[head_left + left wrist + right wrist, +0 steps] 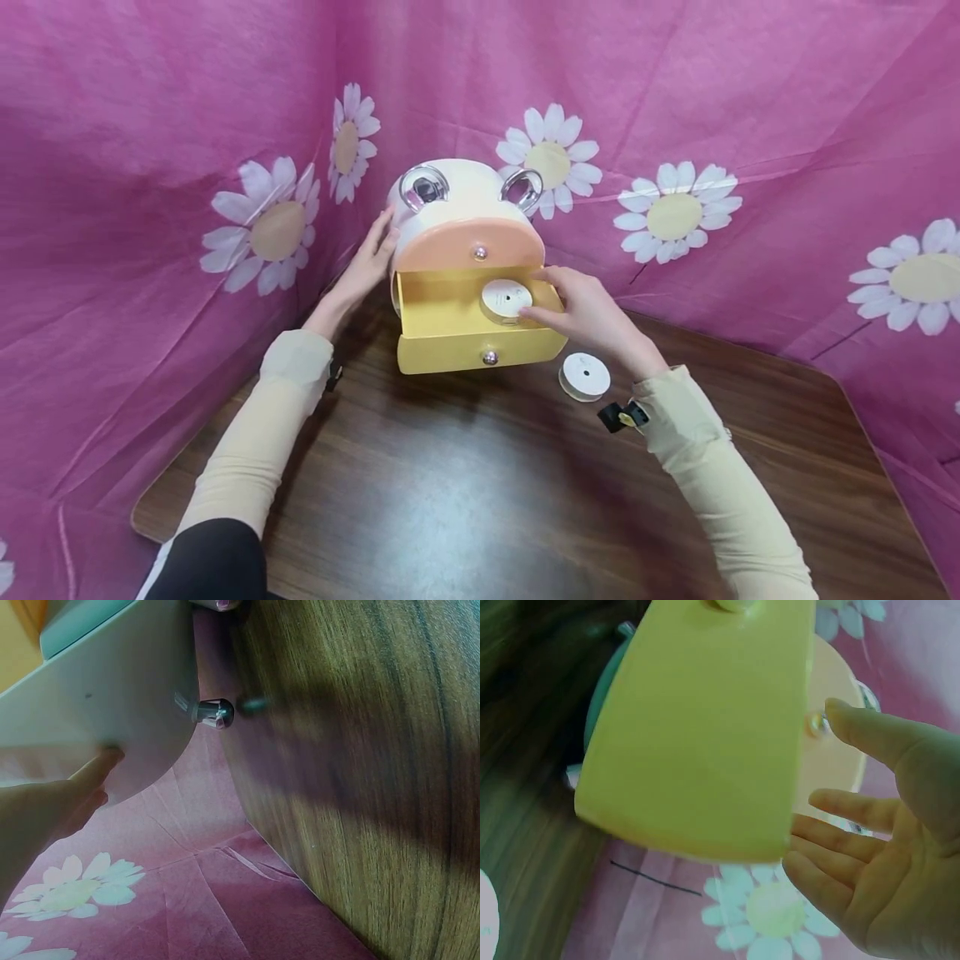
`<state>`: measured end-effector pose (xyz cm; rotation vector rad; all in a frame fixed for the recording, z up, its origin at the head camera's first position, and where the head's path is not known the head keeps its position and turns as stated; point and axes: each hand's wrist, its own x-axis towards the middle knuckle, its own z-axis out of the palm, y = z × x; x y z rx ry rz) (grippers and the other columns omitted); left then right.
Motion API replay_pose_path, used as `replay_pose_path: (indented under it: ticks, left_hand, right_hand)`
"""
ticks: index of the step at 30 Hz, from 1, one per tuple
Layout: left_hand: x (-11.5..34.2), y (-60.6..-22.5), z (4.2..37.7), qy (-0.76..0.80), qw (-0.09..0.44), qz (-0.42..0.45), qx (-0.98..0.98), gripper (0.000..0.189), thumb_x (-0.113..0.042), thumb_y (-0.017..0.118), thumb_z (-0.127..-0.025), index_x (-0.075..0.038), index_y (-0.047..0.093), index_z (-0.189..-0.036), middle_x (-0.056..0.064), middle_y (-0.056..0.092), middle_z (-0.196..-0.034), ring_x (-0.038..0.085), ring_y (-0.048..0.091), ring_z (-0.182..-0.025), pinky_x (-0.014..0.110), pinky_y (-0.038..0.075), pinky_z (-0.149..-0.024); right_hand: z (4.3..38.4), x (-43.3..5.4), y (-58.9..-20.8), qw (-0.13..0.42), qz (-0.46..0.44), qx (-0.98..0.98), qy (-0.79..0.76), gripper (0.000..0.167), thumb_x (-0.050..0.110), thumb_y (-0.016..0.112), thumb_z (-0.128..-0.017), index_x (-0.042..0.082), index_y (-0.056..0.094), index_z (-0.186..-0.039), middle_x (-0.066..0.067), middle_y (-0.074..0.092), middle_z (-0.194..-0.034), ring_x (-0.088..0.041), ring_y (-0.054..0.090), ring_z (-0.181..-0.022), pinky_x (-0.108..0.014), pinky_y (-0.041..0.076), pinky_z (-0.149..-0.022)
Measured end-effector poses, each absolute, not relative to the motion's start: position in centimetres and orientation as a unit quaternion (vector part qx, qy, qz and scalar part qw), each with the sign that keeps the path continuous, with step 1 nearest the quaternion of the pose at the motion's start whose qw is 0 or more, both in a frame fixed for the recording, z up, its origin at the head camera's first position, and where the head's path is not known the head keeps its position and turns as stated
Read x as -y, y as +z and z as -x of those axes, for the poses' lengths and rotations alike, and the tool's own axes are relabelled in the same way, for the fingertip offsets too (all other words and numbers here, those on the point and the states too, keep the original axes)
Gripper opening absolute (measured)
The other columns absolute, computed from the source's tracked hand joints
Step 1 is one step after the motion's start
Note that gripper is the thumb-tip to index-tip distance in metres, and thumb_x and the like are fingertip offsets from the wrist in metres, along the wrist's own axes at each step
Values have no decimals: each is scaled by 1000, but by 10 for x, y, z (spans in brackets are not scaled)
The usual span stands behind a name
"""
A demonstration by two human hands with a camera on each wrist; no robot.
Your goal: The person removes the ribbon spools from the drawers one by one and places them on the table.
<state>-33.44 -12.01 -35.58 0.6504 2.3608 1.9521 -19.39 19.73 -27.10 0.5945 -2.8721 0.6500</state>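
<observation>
A white, rounded small drawer cabinet [457, 196] stands towards the back of the table, its yellow drawer [442, 353] pulled out. Inside that drawer, at the right, lies a white spool [507, 297] with a centre hole. My right hand [588, 315] is over the drawer's right side, the thumb at the spool's edge. In the right wrist view, the right hand's [889, 832] fingers are spread and loosely bent, nothing gripped. My left hand [367, 265] rests against the cabinet's left side, its fingertips touching the white wall in the left wrist view.
A second white spool [585, 377] lies on the brown wooden table [420, 483], right of the drawer. Above the yellow drawer is a closed peach drawer [450, 246] with a silver knob. Pink flowered cloth [720, 92] hangs around the table's back and sides.
</observation>
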Motion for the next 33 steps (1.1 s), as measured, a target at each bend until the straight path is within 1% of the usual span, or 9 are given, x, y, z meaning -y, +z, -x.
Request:
replay_pose_path:
  ticks: [5, 9, 14, 17, 19, 21, 23, 28, 33]
  left_hand:
    - [120, -357, 336, 627, 9, -208, -751, 62, -37, 36, -107, -25, 9, -161, 3, -6, -169, 17, -7, -157, 44, 1, -128]
    - [120, -357, 336, 628, 12, -207, -750, 62, -34, 37, -107, -24, 8, -161, 4, -7, -169, 19, -8, -156, 44, 0, -128]
    - [120, -355, 333, 624, 9, -204, -754, 61, -34, 37, -107, -26, 10, -161, 5, -6, -169, 19, -7, -157, 44, 1, -128]
    - [120, -356, 333, 621, 4, -203, -757, 61, -37, 37, -107, -27, 11, -161, 4, -5, -169, 18, -6, -157, 45, 2, -128]
    - [120, -356, 333, 620, 0, -205, -757, 61, -37, 38, -107, -27, 11, -161, 5, -4, -169, 19, -5, -157, 45, 2, -128]
    - [119, -357, 334, 621, -4, -205, -756, 61, -37, 38, -107, -26, 12, -161, 5, -3, -169, 19, -5, -157, 45, 2, -128]
    - [119, -356, 334, 622, -5, -207, -756, 61, -37, 38, -107, -25, 12, -161, 6, -2, -169, 19, -4, -157, 44, 2, -129]
    - [119, -356, 334, 619, -4, -207, -757, 62, -38, 38, -107, -25, 12, -161, 7, -2, -170, 19, -4, -157, 45, 3, -129]
    - [121, -343, 322, 622, 15, -209, -755, 62, -30, 38, -107, -18, 9, -161, 9, -4, -169, 24, -7, -157, 47, 1, -128]
  right_hand:
    - [209, -184, -276, 22, -210, 955, 209, 53, 30, 77, -87, 1, 62, -129, -15, 68, -124, -32, 61, -114, -46, 48, -99]
    - [220, -177, -281, -1, -220, 954, 202, 50, 28, 78, -85, 2, 65, -126, -13, 71, -117, -30, 63, -107, -43, 48, -97]
    - [233, -170, -288, -21, -243, 951, 193, 51, 26, 80, -81, -1, 65, -123, -15, 71, -116, -31, 63, -109, -45, 48, -100]
    - [240, -167, -292, -32, -267, 945, 186, 53, 24, 81, -80, -4, 63, -122, -19, 69, -111, -32, 62, -104, -45, 48, -97]
    - [244, -165, -294, -29, -280, 944, 171, 54, 23, 81, -78, -5, 62, -121, -19, 68, -107, -32, 59, -98, -45, 47, -94]
    - [246, -163, -295, -24, -281, 948, 147, 56, 25, 82, -77, -5, 62, -121, -19, 67, -104, -32, 60, -96, -45, 48, -94]
    - [249, -162, -295, -21, -275, 954, 120, 60, 27, 82, -76, -5, 60, -122, -19, 68, -106, -32, 60, -99, -46, 47, -97]
    - [253, -159, -293, -47, -237, 966, 86, 67, 30, 83, -75, -7, 57, -124, -21, 66, -110, -33, 58, -105, -45, 46, -100]
    - [256, -156, -291, -71, -216, 971, 78, 70, 30, 84, -74, -9, 56, -124, -23, 64, -115, -34, 57, -109, -44, 44, -103]
